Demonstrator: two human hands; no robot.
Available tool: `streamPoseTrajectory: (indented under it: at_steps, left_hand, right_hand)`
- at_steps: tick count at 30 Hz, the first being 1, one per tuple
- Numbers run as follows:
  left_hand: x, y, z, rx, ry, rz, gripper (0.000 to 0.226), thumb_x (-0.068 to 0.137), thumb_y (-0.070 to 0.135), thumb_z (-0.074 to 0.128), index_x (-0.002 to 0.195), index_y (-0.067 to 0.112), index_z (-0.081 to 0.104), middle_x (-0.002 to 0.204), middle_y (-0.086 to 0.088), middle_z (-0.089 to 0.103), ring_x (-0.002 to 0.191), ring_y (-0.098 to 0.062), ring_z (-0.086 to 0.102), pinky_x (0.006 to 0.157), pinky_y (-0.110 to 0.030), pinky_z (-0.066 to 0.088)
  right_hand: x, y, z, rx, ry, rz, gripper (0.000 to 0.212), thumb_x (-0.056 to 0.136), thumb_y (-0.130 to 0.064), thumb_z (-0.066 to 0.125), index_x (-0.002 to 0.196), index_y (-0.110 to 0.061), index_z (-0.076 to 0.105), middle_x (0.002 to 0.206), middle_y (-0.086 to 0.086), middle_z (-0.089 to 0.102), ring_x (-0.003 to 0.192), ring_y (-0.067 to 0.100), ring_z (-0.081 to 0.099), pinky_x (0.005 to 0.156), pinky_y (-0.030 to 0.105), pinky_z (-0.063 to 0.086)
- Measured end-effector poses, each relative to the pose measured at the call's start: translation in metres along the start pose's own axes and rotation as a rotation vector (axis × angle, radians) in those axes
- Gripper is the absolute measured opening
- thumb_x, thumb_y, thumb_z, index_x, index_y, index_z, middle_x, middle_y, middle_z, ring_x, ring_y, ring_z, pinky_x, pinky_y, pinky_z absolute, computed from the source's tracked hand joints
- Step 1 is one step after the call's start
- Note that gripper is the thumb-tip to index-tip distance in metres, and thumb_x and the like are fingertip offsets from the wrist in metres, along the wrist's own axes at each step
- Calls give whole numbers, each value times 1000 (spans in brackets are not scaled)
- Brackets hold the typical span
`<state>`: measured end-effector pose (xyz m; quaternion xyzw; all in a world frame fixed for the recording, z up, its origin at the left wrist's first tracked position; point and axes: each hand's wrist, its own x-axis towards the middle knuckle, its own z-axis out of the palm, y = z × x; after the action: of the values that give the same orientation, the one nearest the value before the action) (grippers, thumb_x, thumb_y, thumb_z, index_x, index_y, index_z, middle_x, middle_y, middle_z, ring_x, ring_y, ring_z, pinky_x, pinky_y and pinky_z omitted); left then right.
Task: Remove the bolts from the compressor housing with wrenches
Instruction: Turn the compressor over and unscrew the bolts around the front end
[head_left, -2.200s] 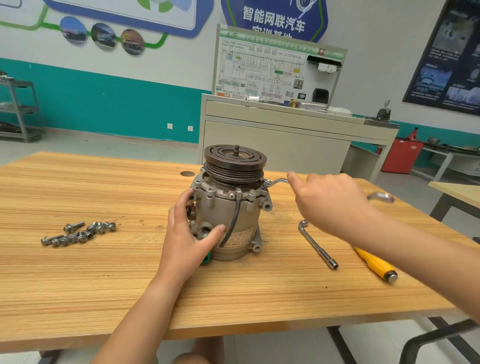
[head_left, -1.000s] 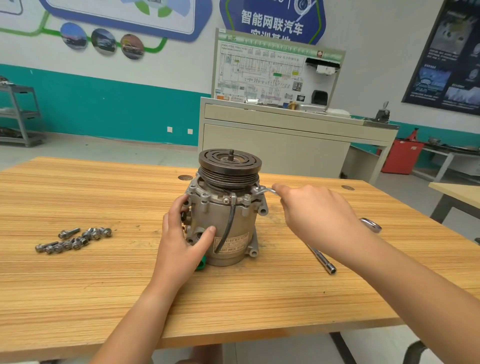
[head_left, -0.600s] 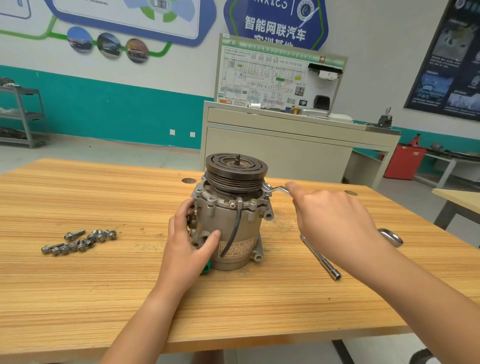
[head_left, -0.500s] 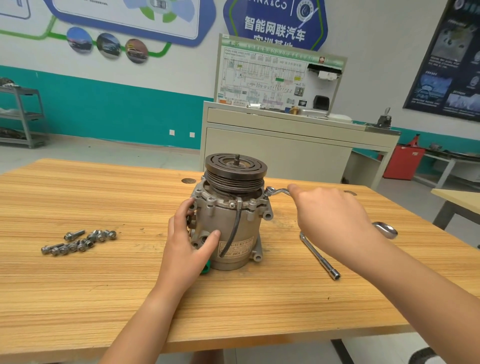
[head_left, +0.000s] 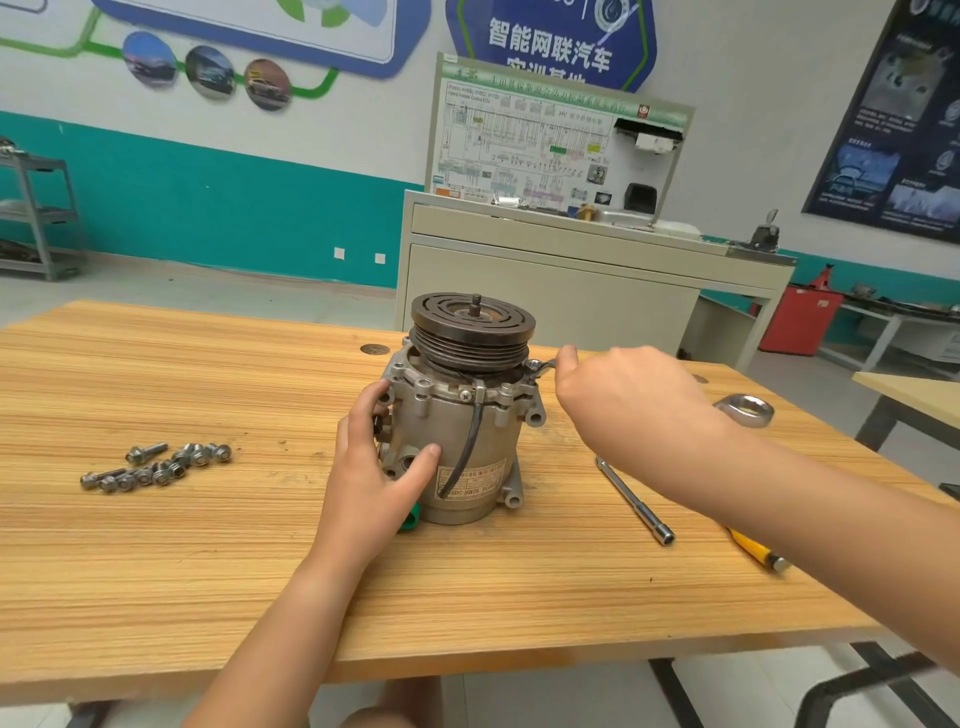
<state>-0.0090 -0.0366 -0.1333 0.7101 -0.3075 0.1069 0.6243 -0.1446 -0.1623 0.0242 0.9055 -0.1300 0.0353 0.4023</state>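
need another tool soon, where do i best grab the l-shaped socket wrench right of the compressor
Take the socket wrench by the middle of its long straight shaft, from above. It lies flat on the table, bare wood either side, bent end far, socket end near.

Right hand (head_left: 628, 400) and wrench (head_left: 543, 367) nearer the compressor housing (head_left: 457, 436)

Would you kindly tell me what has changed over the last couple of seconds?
The right hand, gripping the wrench, has drawn in toward the compressor housing, so less wrench shows. Nothing was taken or released. The left hand keeps steadying the housing; the loose bolts and the socket wrench lie where they were.
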Motion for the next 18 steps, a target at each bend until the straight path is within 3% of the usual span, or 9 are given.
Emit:
streamPoseTrajectory:
  at_steps: [4,9,15,18]
  left_hand:
    - [0,1,-1,3,-5,4,75,80,30,71,126,59,20,138,6,40,118,-3,39,88,-20,33]
    - [2,-2,-1,1,-1,0,74,79,30,72,134,49,25,137,6,41,118,-3,41,87,-19,33]
    - [2,-1,-1,-19,-4,14,73,79,29,71,130,54,24,137,6,41,121,-7,43,90,-26,38]
    - [2,-2,-1,-25,-7,14,73,79,31,70,132,54,25,138,8,41,121,-3,41,91,-26,39]
  right_hand:
    - [6,11,-4,-73,14,-88,35,88,0,45,122,-8,51,56,0,28,43,16,23,37,26,22]
    - [10,20,15,40,8,-17,26,96,-15,37,121,-12,44,58,-3,31,54,18,38,45,26,31]
    - [9,20,27,87,94,-32,29,96,-24,34,121,-12,39,56,-3,35,45,12,32,39,24,26]
    - [13,33,35,137,111,-80,38,93,-28,31,129,-18,36,57,-4,42,47,11,37,40,23,25]
